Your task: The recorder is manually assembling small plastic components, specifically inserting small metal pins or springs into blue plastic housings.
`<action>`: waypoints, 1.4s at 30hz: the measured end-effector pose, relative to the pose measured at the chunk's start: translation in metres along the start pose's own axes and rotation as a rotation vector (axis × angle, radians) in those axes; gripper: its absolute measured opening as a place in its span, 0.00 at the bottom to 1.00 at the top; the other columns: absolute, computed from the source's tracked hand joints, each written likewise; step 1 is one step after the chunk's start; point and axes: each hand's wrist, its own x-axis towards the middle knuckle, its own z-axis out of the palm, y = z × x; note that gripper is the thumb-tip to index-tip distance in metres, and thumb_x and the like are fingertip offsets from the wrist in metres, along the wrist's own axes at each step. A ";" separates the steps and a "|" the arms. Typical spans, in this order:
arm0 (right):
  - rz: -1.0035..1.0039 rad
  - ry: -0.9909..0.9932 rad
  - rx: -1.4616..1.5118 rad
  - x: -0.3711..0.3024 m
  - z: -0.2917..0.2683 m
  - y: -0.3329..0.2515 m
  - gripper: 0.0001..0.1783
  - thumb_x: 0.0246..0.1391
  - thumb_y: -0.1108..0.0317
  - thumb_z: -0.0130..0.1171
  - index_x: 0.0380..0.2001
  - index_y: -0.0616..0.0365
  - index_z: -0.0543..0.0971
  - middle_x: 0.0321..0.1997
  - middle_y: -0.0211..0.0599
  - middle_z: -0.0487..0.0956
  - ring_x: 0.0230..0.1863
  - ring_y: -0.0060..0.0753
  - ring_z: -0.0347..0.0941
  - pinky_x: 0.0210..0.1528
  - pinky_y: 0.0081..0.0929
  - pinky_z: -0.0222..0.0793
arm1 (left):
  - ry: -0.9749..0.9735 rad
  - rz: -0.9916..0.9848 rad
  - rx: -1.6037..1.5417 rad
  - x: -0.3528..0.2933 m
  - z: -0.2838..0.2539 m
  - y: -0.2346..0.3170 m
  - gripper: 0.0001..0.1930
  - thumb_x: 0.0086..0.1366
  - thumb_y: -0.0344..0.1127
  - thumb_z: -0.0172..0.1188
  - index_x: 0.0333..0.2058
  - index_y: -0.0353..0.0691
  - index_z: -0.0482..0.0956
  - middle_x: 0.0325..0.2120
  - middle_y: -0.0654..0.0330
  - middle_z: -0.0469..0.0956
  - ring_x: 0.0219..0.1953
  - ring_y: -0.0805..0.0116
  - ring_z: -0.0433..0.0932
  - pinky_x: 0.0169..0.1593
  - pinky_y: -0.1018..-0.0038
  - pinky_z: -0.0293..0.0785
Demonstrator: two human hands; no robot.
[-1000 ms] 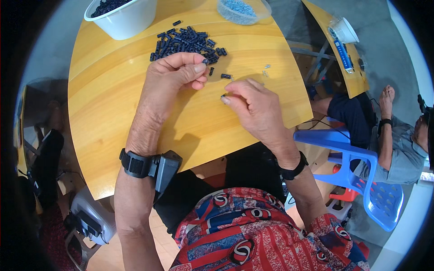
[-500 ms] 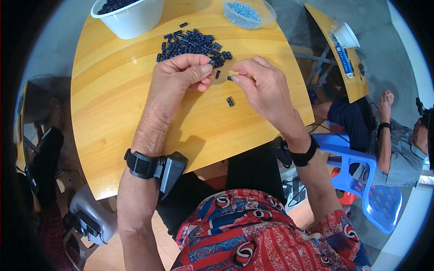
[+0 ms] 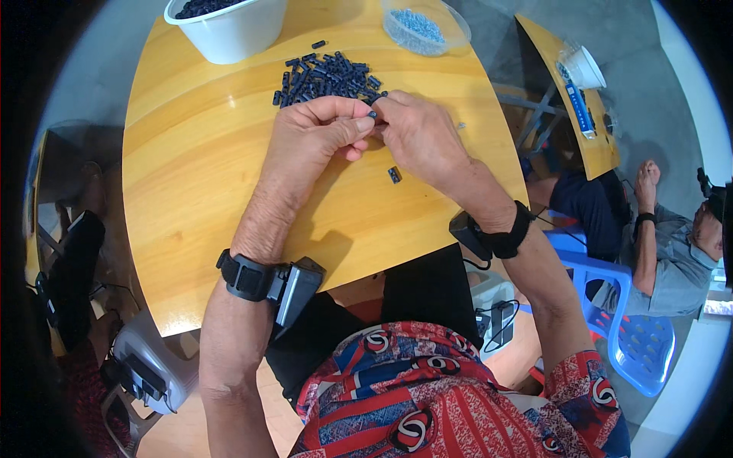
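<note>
My left hand (image 3: 324, 131) pinches a small black plastic piece (image 3: 372, 114) between thumb and forefinger. Against it, my right hand (image 3: 420, 137) is closed, its fingertips meeting the left ones; whatever lies between them is hidden. Just beyond both hands spreads a pile of short black plastic pieces (image 3: 324, 79) on the wooden table (image 3: 206, 175). A single black piece with light spots (image 3: 394, 175) rests apart, nearer to me, below the right hand.
A white tub (image 3: 229, 32) full of dark pieces stands at the far left, a clear bowl (image 3: 416, 30) of small bluish parts at the far right. One tiny pale bit (image 3: 460, 124) lies right of my hand. Another person sits at right by a blue chair (image 3: 641, 343).
My right hand has moved left with the small dark piece at its fingertips and now meets my left hand. The loose piece between the hands is now covered. The view has shifted slightly.
</note>
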 end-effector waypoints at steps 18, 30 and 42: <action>0.347 -0.016 0.829 -0.022 -0.039 -0.012 0.04 0.54 0.74 0.55 0.31 0.65 0.76 0.19 0.34 0.77 0.19 0.20 0.74 0.20 0.18 0.68 | -0.124 -0.044 0.052 -0.003 0.005 -0.003 0.07 0.59 0.26 0.62 0.36 0.35 0.80 0.27 0.60 0.80 0.28 0.75 0.77 0.32 0.81 0.74; 0.110 -0.118 0.339 -0.021 -0.049 -0.014 0.04 0.56 0.74 0.53 0.31 0.65 0.72 0.21 0.35 0.74 0.20 0.23 0.72 0.23 0.20 0.67 | -0.158 -0.036 0.185 -0.005 0.008 0.000 0.06 0.59 0.26 0.62 0.35 0.33 0.81 0.25 0.62 0.79 0.25 0.77 0.76 0.31 0.82 0.74; -0.079 -0.127 0.113 -0.015 -0.052 -0.015 0.03 0.53 0.75 0.53 0.29 0.63 0.71 0.23 0.46 0.74 0.22 0.45 0.72 0.25 0.34 0.66 | -0.155 -0.020 0.216 -0.005 0.010 -0.004 0.03 0.59 0.25 0.62 0.32 0.33 0.80 0.22 0.64 0.78 0.22 0.81 0.73 0.28 0.84 0.72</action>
